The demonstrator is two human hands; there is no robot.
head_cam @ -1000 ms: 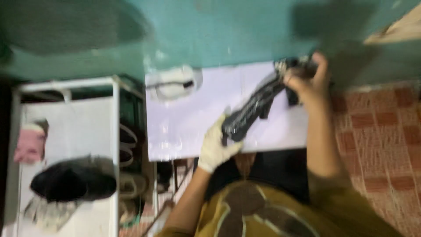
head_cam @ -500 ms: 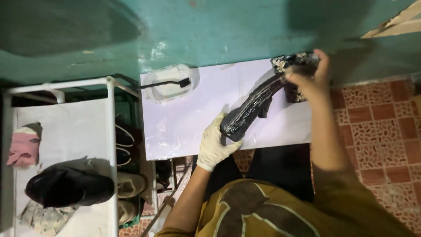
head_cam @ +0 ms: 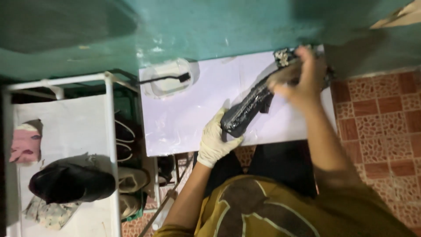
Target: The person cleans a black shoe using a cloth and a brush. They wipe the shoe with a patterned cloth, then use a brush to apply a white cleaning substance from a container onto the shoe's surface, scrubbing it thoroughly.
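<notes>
On the white sheet-covered tabletop [head_cam: 184,123], you grip a long black shoe [head_cam: 250,107] between both hands. Your left hand [head_cam: 215,139], in a cream rubber glove, curls around its lower end. Your bare right hand [head_cam: 302,77] closes on the upper end, by a glittery ornament [head_cam: 283,57]. A black-handled brush [head_cam: 164,79] rests across a shallow white dish [head_cam: 169,81] nearby. A black shoe [head_cam: 72,183] sits on the white rack [head_cam: 66,131] well apart.
</notes>
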